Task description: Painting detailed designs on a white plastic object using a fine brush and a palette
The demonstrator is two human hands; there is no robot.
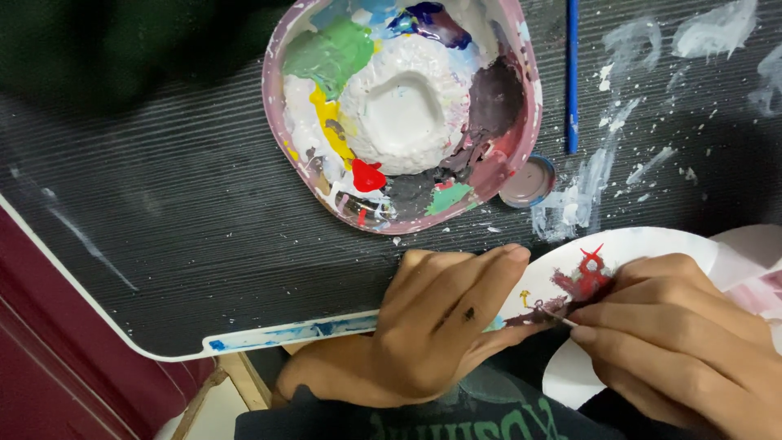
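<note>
White paper cutout (652,244): light, flimsy; grip at the edge | left hand (440,326) flat, steadying | right hand (676,334) pinching thin brush (556,314).

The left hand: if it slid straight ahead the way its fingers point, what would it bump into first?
Probably the white painted cutout, which the left hand already touches at its fingertips. Further along lies the right hand, though depth is hard to judge.

palette (521,122) on table (187,244), brush (572,73) right, cap (528,181) between
</note>
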